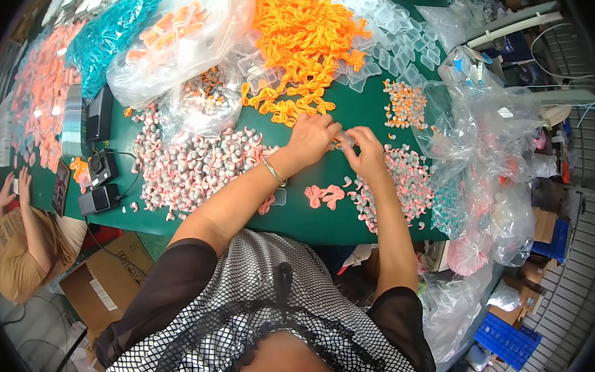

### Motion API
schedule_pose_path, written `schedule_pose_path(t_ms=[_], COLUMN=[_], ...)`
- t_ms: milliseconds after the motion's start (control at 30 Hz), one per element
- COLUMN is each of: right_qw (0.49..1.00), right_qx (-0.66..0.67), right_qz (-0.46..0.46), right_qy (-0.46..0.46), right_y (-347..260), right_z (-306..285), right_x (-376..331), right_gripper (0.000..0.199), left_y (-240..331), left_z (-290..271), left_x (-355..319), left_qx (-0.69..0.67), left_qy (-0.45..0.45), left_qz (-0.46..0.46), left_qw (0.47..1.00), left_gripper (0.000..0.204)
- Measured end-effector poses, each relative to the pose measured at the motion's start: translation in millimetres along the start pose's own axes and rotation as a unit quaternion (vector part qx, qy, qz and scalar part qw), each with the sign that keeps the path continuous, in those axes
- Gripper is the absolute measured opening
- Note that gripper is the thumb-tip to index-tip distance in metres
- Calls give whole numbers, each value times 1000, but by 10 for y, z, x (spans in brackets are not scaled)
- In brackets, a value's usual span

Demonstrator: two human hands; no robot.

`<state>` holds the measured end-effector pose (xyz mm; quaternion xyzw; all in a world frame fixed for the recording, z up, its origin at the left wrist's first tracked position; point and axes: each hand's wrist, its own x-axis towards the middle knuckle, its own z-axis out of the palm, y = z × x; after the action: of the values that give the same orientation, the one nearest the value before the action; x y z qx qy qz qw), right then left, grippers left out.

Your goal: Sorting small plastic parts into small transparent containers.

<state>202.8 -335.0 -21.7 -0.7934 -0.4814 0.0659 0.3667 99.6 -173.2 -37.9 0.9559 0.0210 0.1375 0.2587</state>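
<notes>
My left hand [311, 141] and my right hand [366, 153] meet over the middle of the green table. Between their fingertips is a small clear plastic case [345, 139], with a bit of orange showing by it; the fingers partly hide it. Just beyond my left hand lies a pile of bundled orange cords [302, 36]. Small grey-and-pink earbud-like pieces [204, 168] spread left of my left forearm, and a second heap of them [399, 187] lies beside my right forearm. Pink cord bundles [323, 196] rest between my arms.
Clear plastic cases [393, 36] pile up at the back, near grey-and-orange pieces [403, 103]. A large clear bag [191, 31] and teal packets [113, 35] stand back left. Black devices [102, 167] with a cable sit at left, near another person [34, 249]. Plastic bags [489, 152] crowd the right edge.
</notes>
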Motion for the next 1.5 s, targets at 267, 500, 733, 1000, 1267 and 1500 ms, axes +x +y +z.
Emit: schedule_pose_path(t_ms=[267, 500, 733, 1000, 1267, 1500], right_qw=[1000, 977, 957, 936, 974, 988], right_qx=[3, 188, -229, -318, -168, -53], right_qz=[24, 67, 130, 135, 66, 33], right_qy=[6, -68, 119, 67, 135, 144], right_y=[-76, -229, 638, 633, 668, 186], right_z=[-45, -85, 127, 85, 39, -57], right_x=[-56, 349, 1133, 1202, 642, 337], right_gripper=[23, 20, 64, 56, 14, 12], left_y=[10, 0, -801, -1970, -1679, -447], left_z=[-57, -713, -2322, -2503, -2390, -1375], left_x=[70, -119, -261, -525, -486, -470], left_qx=[-74, -89, 102, 244, 200, -74], left_qy=[17, 87, 389, 217, 398, 184], left_qz=[36, -6, -95, -287, -108, -13], left_qw=[996, 992, 911, 901, 889, 980], left_gripper=[21, 25, 18, 33, 29, 19])
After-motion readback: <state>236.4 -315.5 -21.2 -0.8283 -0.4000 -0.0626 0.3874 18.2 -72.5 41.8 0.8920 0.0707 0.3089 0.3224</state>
